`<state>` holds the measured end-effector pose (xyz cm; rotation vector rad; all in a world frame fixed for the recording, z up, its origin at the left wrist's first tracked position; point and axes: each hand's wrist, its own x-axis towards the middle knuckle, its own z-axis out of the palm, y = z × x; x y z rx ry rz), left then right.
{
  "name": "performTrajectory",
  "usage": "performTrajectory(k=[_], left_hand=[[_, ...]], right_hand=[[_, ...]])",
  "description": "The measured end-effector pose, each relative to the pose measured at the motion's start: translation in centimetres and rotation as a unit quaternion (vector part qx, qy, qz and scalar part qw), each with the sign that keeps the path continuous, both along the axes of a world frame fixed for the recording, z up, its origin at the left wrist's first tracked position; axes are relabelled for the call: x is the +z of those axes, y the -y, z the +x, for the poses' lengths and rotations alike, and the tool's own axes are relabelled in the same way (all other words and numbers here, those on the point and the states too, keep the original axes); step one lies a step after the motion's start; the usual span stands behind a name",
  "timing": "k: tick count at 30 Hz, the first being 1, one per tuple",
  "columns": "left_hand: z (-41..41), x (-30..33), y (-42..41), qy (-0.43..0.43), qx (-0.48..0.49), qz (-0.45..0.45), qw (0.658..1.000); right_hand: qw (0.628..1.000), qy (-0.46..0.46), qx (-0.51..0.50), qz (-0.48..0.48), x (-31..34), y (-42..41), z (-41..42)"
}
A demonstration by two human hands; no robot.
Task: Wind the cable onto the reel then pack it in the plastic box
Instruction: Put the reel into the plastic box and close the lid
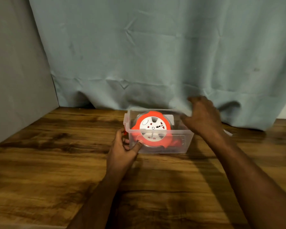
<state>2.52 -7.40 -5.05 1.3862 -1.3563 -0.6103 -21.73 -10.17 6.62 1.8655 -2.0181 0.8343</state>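
Orange reel (151, 129) inside plastic box (185, 139), left hand (122, 149) gripping it, right hand (203, 116) blurred, spread

Head view, looking forward-down, near table (56, 162).

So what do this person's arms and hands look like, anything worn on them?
Both forearms are bare as far as the frame shows, with no sleeves, gloves, watch or bracelet visible. No rings are evident on the left hand; the right hand is motion-blurred, so small details there cannot be made out.
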Motion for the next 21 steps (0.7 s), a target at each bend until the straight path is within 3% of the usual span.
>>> performTrajectory(k=[2,4,13,17,21], left_hand=[[-0.1,0.0,0.0,0.004,0.003,-0.004,1.000],[-0.1,0.0,0.0,0.004,0.003,-0.007,1.000],[0.0,0.2,-0.3,-0.002,0.002,-0.007,1.000],[0.1,0.1,-0.3,-0.001,0.008,-0.005,1.000],[0.0,0.2,-0.4,0.000,0.008,-0.006,1.000]], right_hand=[[0.991,0.061,-0.025,0.117,-0.2,-0.7,-2.4],[0.980,0.133,-0.002,0.145,-0.4,-1.5,-3.6],[0.995,0.070,0.067,-0.026,-1.5,-2.0,-2.2],[0.976,0.061,0.149,-0.148,-0.6,-3.8,1.8],[0.947,0.097,0.238,-0.190,1.6,-5.3,4.9]])
